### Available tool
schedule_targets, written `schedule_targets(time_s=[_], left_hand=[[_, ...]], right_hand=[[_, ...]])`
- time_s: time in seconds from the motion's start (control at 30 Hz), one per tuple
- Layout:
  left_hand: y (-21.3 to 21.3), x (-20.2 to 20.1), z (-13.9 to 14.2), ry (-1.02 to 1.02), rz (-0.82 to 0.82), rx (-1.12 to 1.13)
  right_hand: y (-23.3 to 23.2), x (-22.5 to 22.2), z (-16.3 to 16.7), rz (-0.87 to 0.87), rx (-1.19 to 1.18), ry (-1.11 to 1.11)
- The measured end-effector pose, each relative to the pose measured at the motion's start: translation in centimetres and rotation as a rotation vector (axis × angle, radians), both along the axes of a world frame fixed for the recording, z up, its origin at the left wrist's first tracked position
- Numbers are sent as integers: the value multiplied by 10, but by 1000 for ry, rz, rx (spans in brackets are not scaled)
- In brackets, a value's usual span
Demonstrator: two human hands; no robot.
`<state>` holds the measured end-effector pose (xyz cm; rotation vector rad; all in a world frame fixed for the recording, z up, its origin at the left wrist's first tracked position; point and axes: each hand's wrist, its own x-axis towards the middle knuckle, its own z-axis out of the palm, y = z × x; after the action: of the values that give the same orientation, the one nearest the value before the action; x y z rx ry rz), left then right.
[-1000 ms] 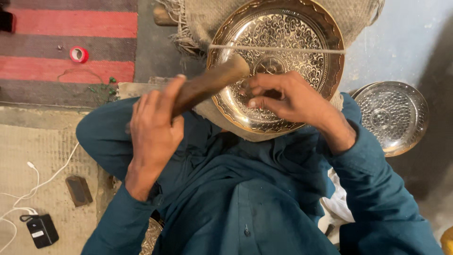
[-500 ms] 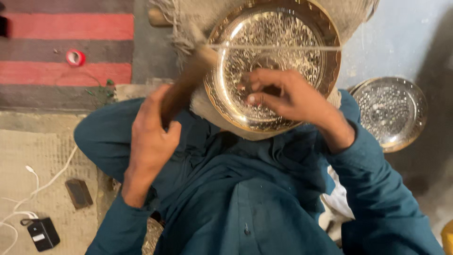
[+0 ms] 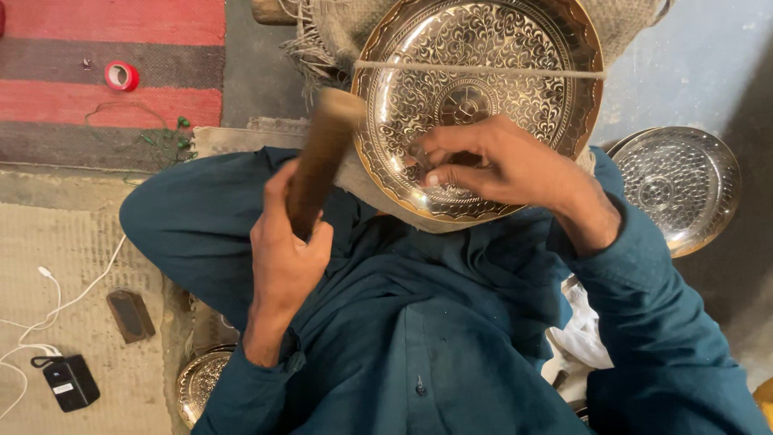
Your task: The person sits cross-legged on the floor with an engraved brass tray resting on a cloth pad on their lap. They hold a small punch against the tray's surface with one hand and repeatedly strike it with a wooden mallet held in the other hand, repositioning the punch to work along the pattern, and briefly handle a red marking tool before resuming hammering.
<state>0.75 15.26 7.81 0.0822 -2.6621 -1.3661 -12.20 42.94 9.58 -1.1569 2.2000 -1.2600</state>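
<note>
The left hand [image 3: 283,258] grips a raised wooden mallet [image 3: 320,157]; the right hand's [image 3: 491,165] fingers pinch a small tool, hardly visible, on the engraved brass plate [image 3: 515,48], beside a silver plate [image 3: 680,185].

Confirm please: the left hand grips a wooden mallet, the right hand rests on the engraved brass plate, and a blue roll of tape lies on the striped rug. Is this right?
Not quite. The head view shows the roll of tape is red, not blue. The rest stands: the left hand grips the wooden mallet, the right hand rests on the engraved brass plate, and the tape lies on the striped rug.
</note>
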Motion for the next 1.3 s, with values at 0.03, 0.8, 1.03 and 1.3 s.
schedule_targets(time_s=[0.03,0.8,1.03,1.3], left_hand=[[2,-1,0,-22,17,98],[-2,-15,21,191,-142,-164],[-6,-16,22,151,-136,-251],[-4,-16,27,-62,-162,-595]], right_hand=[[1,-1,-1,-7,10,-4],[4,-1,0,12,-3,-43],[4,-1,-2,16,31,-50],[8,0,0,61,-88,6]])
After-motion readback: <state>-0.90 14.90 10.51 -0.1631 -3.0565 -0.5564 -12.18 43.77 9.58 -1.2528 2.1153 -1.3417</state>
